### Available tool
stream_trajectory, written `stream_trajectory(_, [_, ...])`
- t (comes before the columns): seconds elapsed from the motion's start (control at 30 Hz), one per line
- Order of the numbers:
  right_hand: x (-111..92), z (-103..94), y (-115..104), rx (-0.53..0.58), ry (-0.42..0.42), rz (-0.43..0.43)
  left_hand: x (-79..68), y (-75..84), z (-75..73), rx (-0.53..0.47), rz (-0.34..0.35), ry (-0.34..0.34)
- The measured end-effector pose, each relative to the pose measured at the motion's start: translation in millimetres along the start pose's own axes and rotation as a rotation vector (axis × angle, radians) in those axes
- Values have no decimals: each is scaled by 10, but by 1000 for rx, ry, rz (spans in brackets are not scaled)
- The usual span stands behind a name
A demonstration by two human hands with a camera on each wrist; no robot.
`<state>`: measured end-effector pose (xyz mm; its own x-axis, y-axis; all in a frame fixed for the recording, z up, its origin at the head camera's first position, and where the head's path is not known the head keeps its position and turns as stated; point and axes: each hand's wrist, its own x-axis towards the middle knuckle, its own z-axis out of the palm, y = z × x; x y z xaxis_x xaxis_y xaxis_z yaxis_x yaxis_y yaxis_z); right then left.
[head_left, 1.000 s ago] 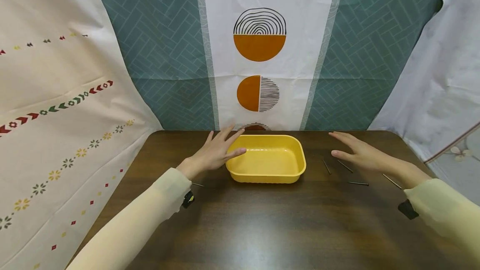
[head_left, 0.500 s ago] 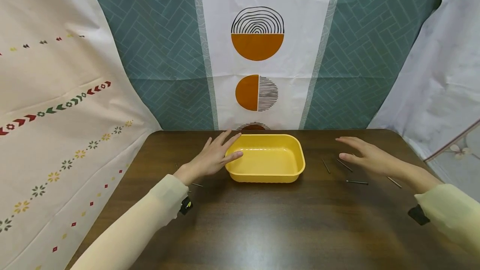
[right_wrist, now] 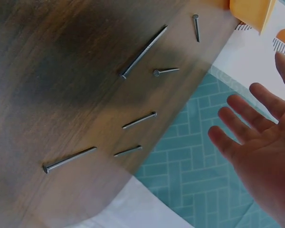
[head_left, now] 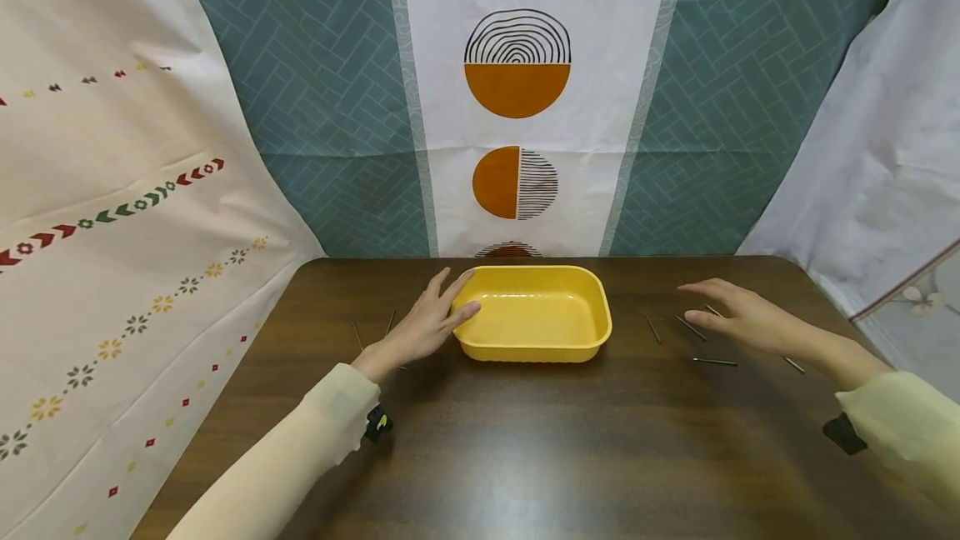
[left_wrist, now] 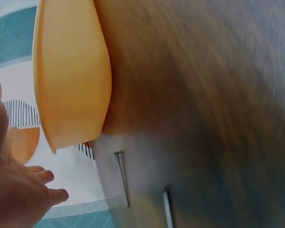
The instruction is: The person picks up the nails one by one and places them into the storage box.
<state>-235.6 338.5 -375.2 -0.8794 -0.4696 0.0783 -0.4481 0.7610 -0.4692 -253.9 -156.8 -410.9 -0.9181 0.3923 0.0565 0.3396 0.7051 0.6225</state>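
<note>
Our left hand, fingers spread, beside the yellow tray
Our right hand, fingers spread too, hovers near nails on the tabletop's right.

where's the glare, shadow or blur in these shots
Head view: pale glare on the table at bottom centre, a soft shadow by the left end of the yellow tray; left wrist view: dim, with the wood grain looking smeared; right wrist view: dark shadow patches across the wood, though the nails look fairly crisp.
</note>
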Motion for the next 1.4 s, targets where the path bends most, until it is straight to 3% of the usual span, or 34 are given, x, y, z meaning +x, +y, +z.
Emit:
stream_trajectory(0.27, [-28,41,53,-30,-10,8,-15,-39,120,-189,-44,34])
stream_trajectory(0.5, [-83,80,105,-54,4,-18,-23,-97,218,-229,-58,78])
stream_trajectory(1.03, [-123,100,169,-37,-16,2,-74,-37,371,-299,-64,189])
stream_trajectory(1.4, [-135,129,200,-40,-15,-6,-49,-53,403,-400,-49,241])
